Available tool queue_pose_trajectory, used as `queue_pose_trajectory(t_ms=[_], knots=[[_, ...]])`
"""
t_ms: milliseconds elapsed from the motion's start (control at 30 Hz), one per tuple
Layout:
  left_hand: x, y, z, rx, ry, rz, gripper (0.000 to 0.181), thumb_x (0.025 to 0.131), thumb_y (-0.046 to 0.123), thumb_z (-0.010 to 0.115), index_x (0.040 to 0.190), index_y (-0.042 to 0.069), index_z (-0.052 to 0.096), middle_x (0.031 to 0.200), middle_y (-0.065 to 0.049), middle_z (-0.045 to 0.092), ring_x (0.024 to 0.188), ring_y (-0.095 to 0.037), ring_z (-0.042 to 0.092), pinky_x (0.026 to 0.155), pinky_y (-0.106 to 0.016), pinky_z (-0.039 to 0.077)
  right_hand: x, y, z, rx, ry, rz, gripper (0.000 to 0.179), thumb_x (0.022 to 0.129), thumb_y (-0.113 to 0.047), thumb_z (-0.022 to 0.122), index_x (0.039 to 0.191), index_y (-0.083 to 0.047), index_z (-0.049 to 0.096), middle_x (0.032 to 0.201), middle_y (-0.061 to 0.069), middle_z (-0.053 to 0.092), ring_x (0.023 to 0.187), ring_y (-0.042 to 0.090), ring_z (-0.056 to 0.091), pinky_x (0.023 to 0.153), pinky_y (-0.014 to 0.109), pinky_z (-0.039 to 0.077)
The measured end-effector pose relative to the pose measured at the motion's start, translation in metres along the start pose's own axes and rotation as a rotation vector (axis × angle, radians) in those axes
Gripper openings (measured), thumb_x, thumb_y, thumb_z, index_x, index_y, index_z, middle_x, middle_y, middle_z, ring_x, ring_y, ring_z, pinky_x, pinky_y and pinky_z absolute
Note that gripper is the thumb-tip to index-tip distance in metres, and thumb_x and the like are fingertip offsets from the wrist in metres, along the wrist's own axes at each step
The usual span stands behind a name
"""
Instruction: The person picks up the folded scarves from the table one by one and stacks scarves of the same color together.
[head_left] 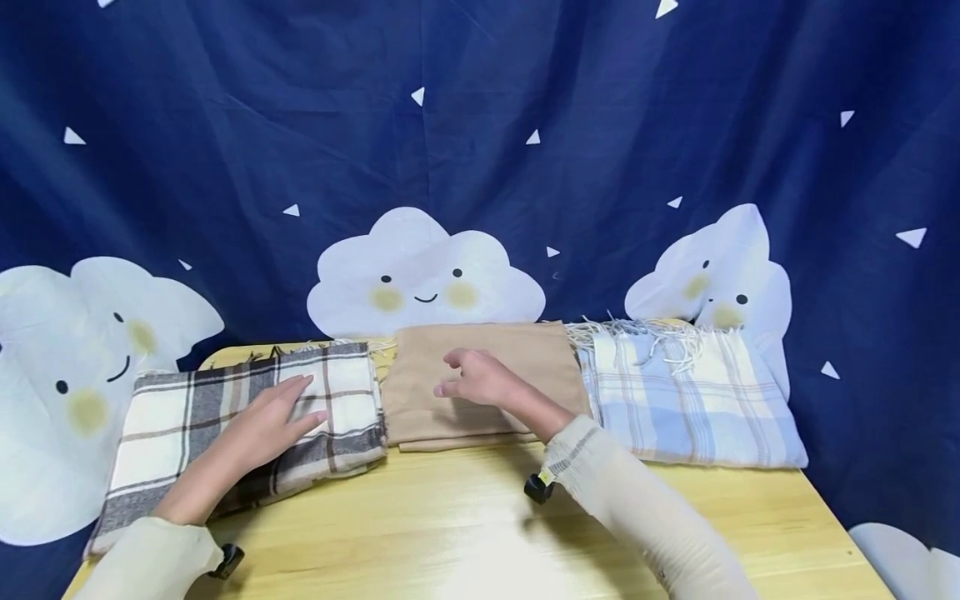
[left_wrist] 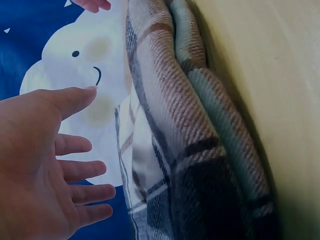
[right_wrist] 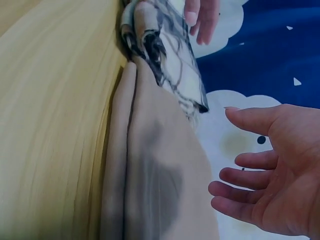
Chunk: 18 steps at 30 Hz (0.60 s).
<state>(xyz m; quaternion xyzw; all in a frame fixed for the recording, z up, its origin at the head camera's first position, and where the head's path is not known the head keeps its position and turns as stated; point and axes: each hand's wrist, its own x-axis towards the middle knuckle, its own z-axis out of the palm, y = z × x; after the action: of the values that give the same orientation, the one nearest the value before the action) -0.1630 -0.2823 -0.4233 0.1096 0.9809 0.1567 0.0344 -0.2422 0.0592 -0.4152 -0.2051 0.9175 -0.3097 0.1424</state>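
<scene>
Three folded, fringed cloths that look like scarves lie side by side along the table's back. At the left is a black, white and brown plaid scarf (head_left: pixel 348 408); my left hand (head_left: pixel 266 425) hovers over it with fingers extended. A plain tan scarf (head_left: pixel 420 358) lies in the middle. Above it is my right hand (head_left: pixel 480 379), fingers loosely bent and holding nothing. Both wrist views show the left palm (left_wrist: pixel 30 165) and right palm (right_wrist: pixel 295 175) bare, apart from the folded cloth edges. On the right rests a pale blue and white plaid scarf (head_left: pixel 697 408), its fringe at the back.
The light wooden table (head_left: pixel 420 525) stretches in front of the scarves. Behind it hangs a dark blue curtain (head_left: pixel 480 150) printed with smiling clouds and small white triangles. A small black device (head_left: pixel 537 488) is strapped under my right wrist, another (head_left: pixel 227 561) under the left.
</scene>
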Motion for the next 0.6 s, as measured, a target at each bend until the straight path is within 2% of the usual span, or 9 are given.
queue_pose_trajectory(t_ms=[300, 433, 600], knots=[[-0.006, -0.005, 0.0, 0.021, 0.021, -0.002, 0.08, 0.103, 0.052, 0.058, 0.157, -0.004, 0.037, 0.16, -0.034, 0.038, 0.144, -0.057, 0.037, 0.114, -0.074, 0.034, 0.01, -0.009, 0.018, 0.055, -0.011, 0.014, 0.067, 0.095, -0.032, 0.076, 0.15, -0.003, 0.051, 0.149, 0.016, 0.06, 0.135, 0.032, 0.061, 0.115, 0.044, 0.049], [-0.007, -0.008, 0.0, 0.01, 0.01, -0.001, 0.081, 0.103, 0.052, 0.057, 0.157, -0.004, 0.037, 0.159, -0.036, 0.037, 0.144, -0.058, 0.036, 0.113, -0.075, 0.034, 0.015, -0.014, 0.025, 0.055, -0.006, 0.019, 0.066, 0.095, -0.032, 0.076, 0.15, -0.004, 0.051, 0.148, 0.015, 0.061, 0.134, 0.03, 0.062, 0.114, 0.043, 0.05], [-0.01, -0.013, 0.001, 0.028, 0.028, 0.006, 0.079, 0.103, 0.05, 0.059, 0.156, -0.005, 0.039, 0.157, -0.037, 0.04, 0.142, -0.059, 0.038, 0.113, -0.074, 0.035, 0.019, -0.021, 0.033, 0.064, -0.014, 0.017, 0.067, 0.095, -0.032, 0.077, 0.15, -0.004, 0.052, 0.148, 0.014, 0.061, 0.134, 0.03, 0.061, 0.114, 0.042, 0.05]])
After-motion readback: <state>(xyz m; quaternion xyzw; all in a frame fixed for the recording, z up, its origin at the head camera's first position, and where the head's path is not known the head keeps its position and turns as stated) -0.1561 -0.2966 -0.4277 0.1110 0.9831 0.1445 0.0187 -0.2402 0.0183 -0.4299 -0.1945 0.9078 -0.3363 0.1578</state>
